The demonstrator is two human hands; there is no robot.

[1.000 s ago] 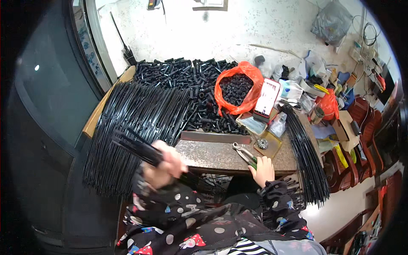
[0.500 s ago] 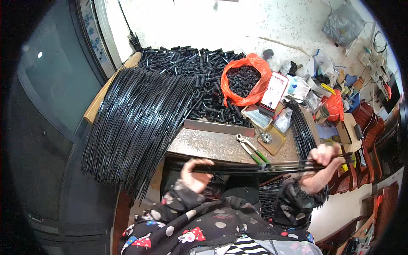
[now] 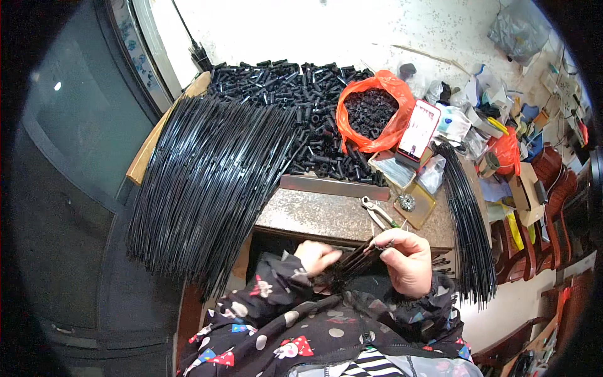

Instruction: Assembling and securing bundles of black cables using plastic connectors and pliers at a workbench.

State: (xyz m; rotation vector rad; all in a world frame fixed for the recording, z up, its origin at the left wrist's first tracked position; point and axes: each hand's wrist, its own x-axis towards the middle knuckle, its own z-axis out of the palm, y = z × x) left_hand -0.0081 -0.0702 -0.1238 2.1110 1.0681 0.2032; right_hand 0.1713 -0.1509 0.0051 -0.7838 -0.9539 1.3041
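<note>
A person in a dark patterned sleeve worked at the near edge of a cluttered surface (image 3: 326,217), both hands close together just below its front lip. The right hand (image 3: 411,261) had its grip closed around the upper end of a small bundle of thin black rods (image 3: 352,267), fingers curled over it. The left hand (image 3: 317,256) closed on the lower end of the same bundle, which slanted down from right to left between the two hands.

Just beyond the right hand, a pair of pliers (image 3: 379,213) lay on the bare stone-like top. To the left, a large fan of long black rods (image 3: 207,182) spread across and over the surface's edge. A second, narrower sheaf of black rods (image 3: 468,226) hung over the right side.

Farther back, a heap of short black tubes (image 3: 289,88) covered the rear of the surface, beside an orange plastic bag (image 3: 374,113) filled with small black parts. A phone (image 3: 419,131) leaned by the bag, with assorted clutter to the right.
</note>
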